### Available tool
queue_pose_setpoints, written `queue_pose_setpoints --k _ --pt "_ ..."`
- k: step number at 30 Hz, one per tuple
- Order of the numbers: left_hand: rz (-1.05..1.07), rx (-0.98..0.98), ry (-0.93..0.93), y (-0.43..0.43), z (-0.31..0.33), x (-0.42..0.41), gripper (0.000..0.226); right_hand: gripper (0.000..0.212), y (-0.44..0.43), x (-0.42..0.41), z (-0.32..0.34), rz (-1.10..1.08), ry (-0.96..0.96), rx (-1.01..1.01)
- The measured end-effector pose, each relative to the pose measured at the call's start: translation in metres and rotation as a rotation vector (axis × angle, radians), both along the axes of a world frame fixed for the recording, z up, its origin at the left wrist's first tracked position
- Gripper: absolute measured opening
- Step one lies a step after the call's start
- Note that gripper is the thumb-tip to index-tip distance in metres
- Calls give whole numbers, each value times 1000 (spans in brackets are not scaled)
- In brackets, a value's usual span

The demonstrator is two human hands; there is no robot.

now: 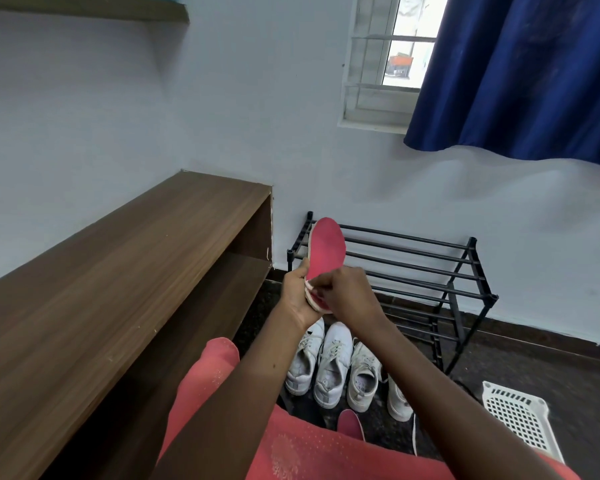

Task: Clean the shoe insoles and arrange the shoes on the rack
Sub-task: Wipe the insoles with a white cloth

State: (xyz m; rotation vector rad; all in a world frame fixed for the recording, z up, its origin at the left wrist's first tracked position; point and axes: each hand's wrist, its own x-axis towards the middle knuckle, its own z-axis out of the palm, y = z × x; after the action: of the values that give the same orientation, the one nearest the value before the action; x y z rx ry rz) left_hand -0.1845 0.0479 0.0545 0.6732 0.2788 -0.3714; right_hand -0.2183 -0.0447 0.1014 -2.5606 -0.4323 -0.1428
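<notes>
A red insole (326, 249) with a pale edge stands upright in front of me. My left hand (297, 296) grips its heel end from the left. My right hand (347, 296) has its fingers curled at the same heel end, pinching the insole's edge. Below my hands, several white sneakers (333, 368) stand side by side on the dark floor. Another red insole (350, 424) lies on the floor near my knee. The black metal shoe rack (430, 268) stands behind against the wall with nothing on its bars.
A long wooden shelf unit (136, 258) runs along the left wall. A white plastic basket (520, 414) sits on the floor at the lower right. A window and a blue curtain (520, 74) are above the rack. My pink-clad legs fill the bottom.
</notes>
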Motion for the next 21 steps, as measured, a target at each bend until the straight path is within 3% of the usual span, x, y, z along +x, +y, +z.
queue_pose_setpoints --k 6,15,21 --pt "-39 -53 -63 -10 0 -7 41 24 -7 18 7 -63 1 38" --pt "6 -104 -4 2 -8 -1 66 23 -7 -4 4 98 142 62" --pt "-44 -109 -31 -8 2 -7 51 20 -1 16 4 -8 -29 20"
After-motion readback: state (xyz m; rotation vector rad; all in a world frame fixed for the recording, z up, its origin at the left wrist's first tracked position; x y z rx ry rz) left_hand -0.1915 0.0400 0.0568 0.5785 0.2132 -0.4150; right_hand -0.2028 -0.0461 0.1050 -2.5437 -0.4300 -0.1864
